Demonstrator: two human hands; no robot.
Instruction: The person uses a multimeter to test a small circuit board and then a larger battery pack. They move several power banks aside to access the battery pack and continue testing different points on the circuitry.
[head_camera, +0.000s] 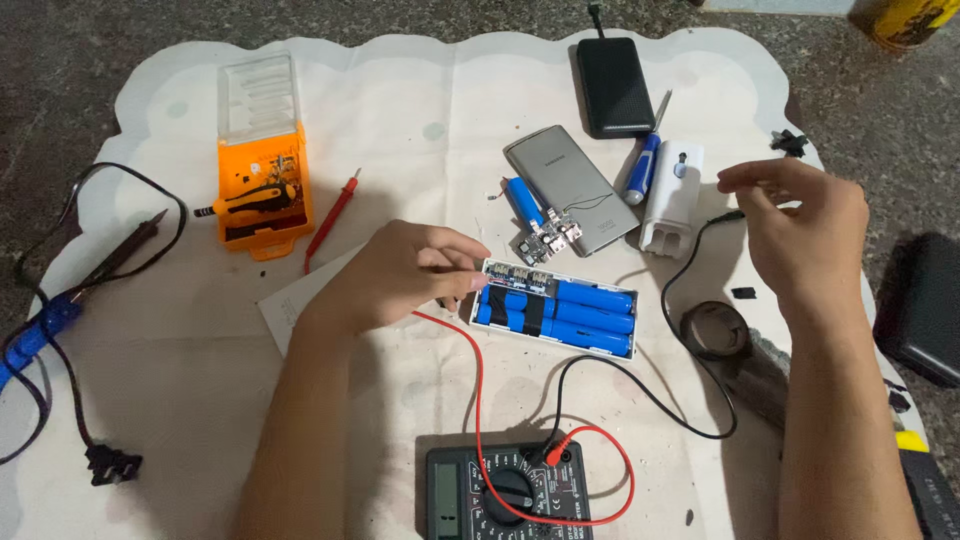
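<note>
**Hands at the opened battery pack**

We are resting our left hand (405, 275) against the left end of the battery pack (556, 308), fingers curled and pinched at its edge beside the red lead (477, 380); we cannot tell whether a probe tip is gripped there. The pack is showing as a white open tray with blue cylindrical cells lying side by side, a black band wrapped around them near our left fingers, and a small circuit strip along the far edge. Its long axis is running from our left hand toward our right, tilting slightly nearer us at the right end. We are holding our right hand (800, 225) raised beyond the pack's right end, fingers loosely bent and pinched together, with the black lead (665, 290) curving below it. The multimeter (508, 492) is sitting nearer us, between our forearms.
</note>
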